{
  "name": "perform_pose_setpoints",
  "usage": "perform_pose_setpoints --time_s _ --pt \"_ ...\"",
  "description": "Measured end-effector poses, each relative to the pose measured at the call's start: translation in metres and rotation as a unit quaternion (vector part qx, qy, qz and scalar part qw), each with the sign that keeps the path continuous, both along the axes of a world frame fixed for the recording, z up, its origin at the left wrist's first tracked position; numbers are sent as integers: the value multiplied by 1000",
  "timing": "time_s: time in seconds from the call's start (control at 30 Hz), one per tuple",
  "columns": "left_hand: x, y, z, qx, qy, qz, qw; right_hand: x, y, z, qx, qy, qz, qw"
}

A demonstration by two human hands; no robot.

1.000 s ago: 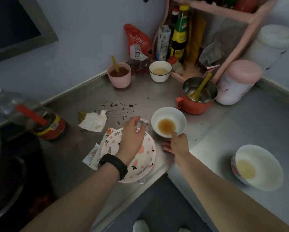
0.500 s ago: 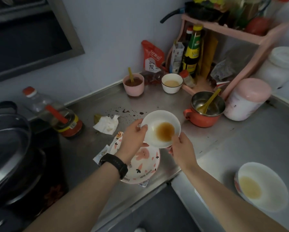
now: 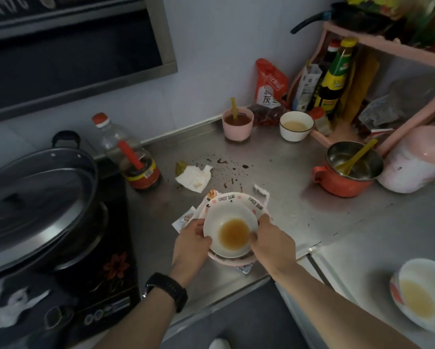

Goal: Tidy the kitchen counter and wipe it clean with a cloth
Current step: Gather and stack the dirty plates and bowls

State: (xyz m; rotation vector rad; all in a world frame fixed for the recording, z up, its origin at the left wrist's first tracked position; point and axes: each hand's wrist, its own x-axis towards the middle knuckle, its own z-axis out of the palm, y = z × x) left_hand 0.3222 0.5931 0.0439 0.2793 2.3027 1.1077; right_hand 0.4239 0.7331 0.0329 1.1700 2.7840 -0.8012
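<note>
- Stacking step of the tidying: white bowl point(image 3: 230, 222) with a brown sauce puddle, gripped at opposite rims by left hand point(image 3: 191, 245) and right hand point(image 3: 272, 244), fingers curled over the edge.
- Seated in, or just above, the bear-print plate point(image 3: 258, 205) near the front edge of the bench point(image 3: 299, 217); contact unclear.
- Next, probably: lifting the stack level to keep the sauce in.
- Left for later: crumpled tissue point(image 3: 193, 176) and dark splashes point(image 3: 221, 162) to wipe.

Patterned plate point(image 3: 256, 204) mostly hidden under white bowl point(image 3: 226, 214), wrappers point(image 3: 185, 220) tucked beneath; far bowl point(image 3: 418, 273) cropped at right edge
</note>
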Motion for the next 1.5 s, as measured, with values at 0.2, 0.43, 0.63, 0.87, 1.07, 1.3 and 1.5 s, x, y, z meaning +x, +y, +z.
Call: perform_pose_setpoints --time_s 0.2,0.43,0.63,0.87,1.07,1.3,1.5 --pt "2 1 -6 -107 84 -22 990 -4 3 -10 95 11 19 995" --pt "11 2 -10 -36 -50 217 974 -14 34 -10 52 77 -85 992" --pt "12 7 -31 179 -309 285 889 -33 50 -11 -295 66 -128 945" --pt "22 21 -45 252 -250 246 902 -16 45 -11 -312 152 -48 937" --pt "31 41 -45 268 -220 218 912 10 54 -17 -268 182 -90 942" --pt "66 102 -20 280 -288 204 893 69 95 -6 -249 200 -199 927" --pt "99 165 -12 313 -311 78 894 138 141 12 -171 176 -196 949"
